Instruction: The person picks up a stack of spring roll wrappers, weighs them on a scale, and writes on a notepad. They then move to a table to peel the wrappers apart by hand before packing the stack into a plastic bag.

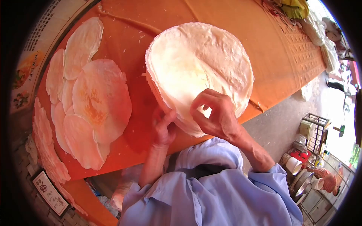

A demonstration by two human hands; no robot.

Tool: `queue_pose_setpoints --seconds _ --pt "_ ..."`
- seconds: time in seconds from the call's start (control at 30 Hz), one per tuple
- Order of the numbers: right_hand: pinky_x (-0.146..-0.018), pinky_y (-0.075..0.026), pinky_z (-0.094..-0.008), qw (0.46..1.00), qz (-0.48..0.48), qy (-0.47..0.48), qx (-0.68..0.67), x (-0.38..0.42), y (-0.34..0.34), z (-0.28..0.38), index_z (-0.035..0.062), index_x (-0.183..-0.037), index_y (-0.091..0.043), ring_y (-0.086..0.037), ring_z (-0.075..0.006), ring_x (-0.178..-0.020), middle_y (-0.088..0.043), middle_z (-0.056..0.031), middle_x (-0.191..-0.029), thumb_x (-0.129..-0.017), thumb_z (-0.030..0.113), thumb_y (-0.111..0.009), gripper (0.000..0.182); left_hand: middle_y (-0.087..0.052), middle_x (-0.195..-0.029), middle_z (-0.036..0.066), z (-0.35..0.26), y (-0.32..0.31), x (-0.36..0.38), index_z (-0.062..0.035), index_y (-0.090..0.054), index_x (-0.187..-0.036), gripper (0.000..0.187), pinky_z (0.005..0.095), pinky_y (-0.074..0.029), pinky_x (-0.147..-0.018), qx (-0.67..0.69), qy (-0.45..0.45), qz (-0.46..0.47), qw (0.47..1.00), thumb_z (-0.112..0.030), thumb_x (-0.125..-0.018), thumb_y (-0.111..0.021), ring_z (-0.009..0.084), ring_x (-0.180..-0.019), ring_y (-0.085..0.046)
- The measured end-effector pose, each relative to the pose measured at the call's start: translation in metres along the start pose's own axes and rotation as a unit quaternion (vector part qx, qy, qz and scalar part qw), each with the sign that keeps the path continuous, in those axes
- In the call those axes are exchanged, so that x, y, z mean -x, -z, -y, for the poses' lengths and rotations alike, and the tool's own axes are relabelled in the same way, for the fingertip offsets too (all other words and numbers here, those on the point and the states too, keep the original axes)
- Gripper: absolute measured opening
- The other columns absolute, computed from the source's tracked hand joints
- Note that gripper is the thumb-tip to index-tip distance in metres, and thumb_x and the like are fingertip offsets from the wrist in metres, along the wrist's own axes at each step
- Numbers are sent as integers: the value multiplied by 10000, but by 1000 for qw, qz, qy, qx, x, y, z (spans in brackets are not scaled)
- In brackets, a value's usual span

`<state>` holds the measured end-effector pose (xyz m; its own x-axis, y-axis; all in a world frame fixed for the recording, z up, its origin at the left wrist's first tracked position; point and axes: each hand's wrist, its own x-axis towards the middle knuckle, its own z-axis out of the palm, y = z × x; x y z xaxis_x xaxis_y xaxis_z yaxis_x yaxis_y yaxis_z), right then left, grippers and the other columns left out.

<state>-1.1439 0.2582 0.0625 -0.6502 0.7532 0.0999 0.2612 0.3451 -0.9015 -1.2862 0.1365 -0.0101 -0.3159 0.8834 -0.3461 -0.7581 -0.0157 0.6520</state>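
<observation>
A tall round stack of thin pale flatbreads (pixel 226 56) lies on the orange cloth in front of me. Its top sheet is wrinkled, with a fold running across it. My right hand (pixel 217 115) is over the stack's near part, thumb and index finger curled together in a pinch; whatever may be between the tips is too small to make out. Against the near left edge of the stack is my left hand (pixel 164 128), thumb apart from the fingers, some fingertips partly hidden beside the stack. Several overlapping flatbreads (pixel 107 84) are spread out to the left, one with browned patches.
The orange cloth (pixel 132 45) covers the table. More flatbreads (pixel 47 143) line its left edge. White and yellow bags (pixel 296 8) lie at the far right. Beyond the table's right edge are a metal rack (pixel 315 130), pots (pixel 301 182) and grey floor (pixel 269 128).
</observation>
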Motion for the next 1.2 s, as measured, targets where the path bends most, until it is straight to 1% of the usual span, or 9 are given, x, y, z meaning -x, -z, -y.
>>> queue_pose_setpoints --seconds 0.2,0.4,0.57,0.63,0.73,0.93,1.1,1.13,1.2 --pt "-461 -463 -388 982 -142 45 113 8 8 -21 33 -951 -512 -610 -315 -535 -610 -140 -685 -785 -31 -615 206 -554 -1231 84 -6 -30 1 15 -469 -1289 538 331 -404 -998 -23 -19 -74 997 -58 -767 -578 197 -1127 -532" --pt "-643 -491 -417 979 -16 85 185 24 -22 -7 55 -874 -556 -618 -316 -774 -590 -152 -797 -725 183 -683 234 -551 -1231 91 14 -13 2 -15 -430 -1336 578 363 -446 -978 -56 41 -171 983 -144 -810 -631 226 -1130 -543" --pt "-549 -458 -425 973 16 13 230 17 -17 -20 86 -723 -579 -585 -314 -611 -593 -102 -673 -746 166 -671 124 -557 -1231 69 15 12 -5 -50 -426 -1348 608 398 -456 -994 -31 87 -157 983 -128 -804 -687 249 -1130 -547" --pt "-501 -427 -415 987 -75 39 135 -2 28 -33 57 -727 -612 -548 -285 -534 -577 -136 -620 -773 52 -620 47 -524 -1293 83 16 22 -5 -59 -394 -1382 647 420 -432 -1024 -33 72 -155 985 -102 -800 -672 270 -1179 -518" --pt "-623 -501 -269 962 -136 -235 -30 -26 144 -40 23 -910 -712 -613 -87 -689 -696 -39 -763 -816 145 -684 157 -472 -1368 103 8 38 -3 -73 -347 -1424 701 445 -393 -1064 -18 78 -150 985 -60 -790 -646 299 -1240 -472" --pt "-642 -505 -274 911 -348 -201 -91 9 328 -139 -6 -914 -686 -624 -133 -677 -678 -58 -775 -827 257 -706 278 -466 -1380 124 -18 73 -10 -38 -330 -1426 699 462 -396 -1057 -55 56 -122 989 -113 -804 -641 318 -1253 -465" --pt "-631 -515 -290 802 -432 -365 195 62 404 -209 -48 -1018 -650 -642 -173 -671 -678 -79 -759 -764 369 -772 504 -414 -1425 101 -11 76 6 -61 -301 -1446 774 454 -370 -1078 -2 52 -84 995 -187 -774 -665 307 -1306 -403" --pt "-699 -530 -348 703 -452 -298 461 56 379 -197 -68 -1102 -606 -671 -253 -767 -692 -150 -834 -720 435 -794 659 -412 -1427 96 -11 70 8 -68 -302 -1447 786 452 -367 -1079 -21 49 -62 997 -204 -769 -676 304 -1308 -399" --pt "-755 -526 -347 734 -435 -216 474 50 327 -200 -20 -1181 -569 -664 -237 -884 -677 -169 -991 -752 415 -781 646 -408 -1430 85 -15 55 14 -83 -305 -1450 810 447 -360 -1082 -61 43 -18 997 -236 -759 -697 298 -1313 -393"
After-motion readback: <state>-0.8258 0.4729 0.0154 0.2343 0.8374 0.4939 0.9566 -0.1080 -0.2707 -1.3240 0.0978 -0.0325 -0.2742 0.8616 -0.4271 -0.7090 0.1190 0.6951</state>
